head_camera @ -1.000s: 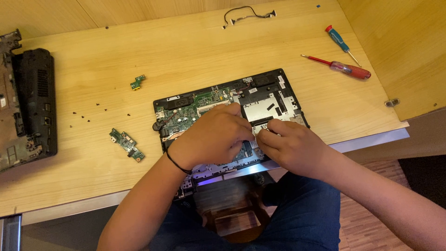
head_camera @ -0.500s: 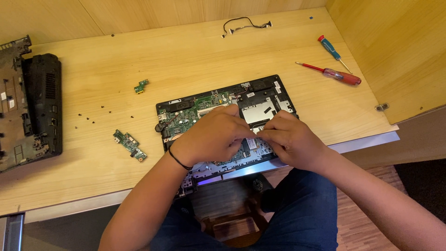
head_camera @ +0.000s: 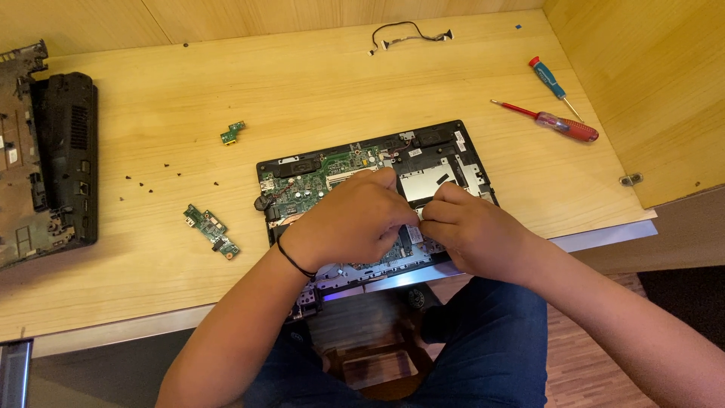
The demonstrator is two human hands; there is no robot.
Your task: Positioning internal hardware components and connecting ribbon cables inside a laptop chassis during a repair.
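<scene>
We've slid our left hand point(head_camera: 349, 227) and right hand point(head_camera: 472, 230) closer together over the opened laptop point(head_camera: 302, 185), fingers pinching something small, so we're mid-removal.

Laptop point(head_camera: 377, 200) middle hidden under both hands point(head_camera: 408, 223)

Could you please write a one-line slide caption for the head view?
Left hand and right hand work together inside an opened black laptop base on a light wooden desk.

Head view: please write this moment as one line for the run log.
left hand: on open black laptop base | right hand: same, fingertips meet | red-handled screwdriver: lying on wooden table | grip: unclear
</scene>
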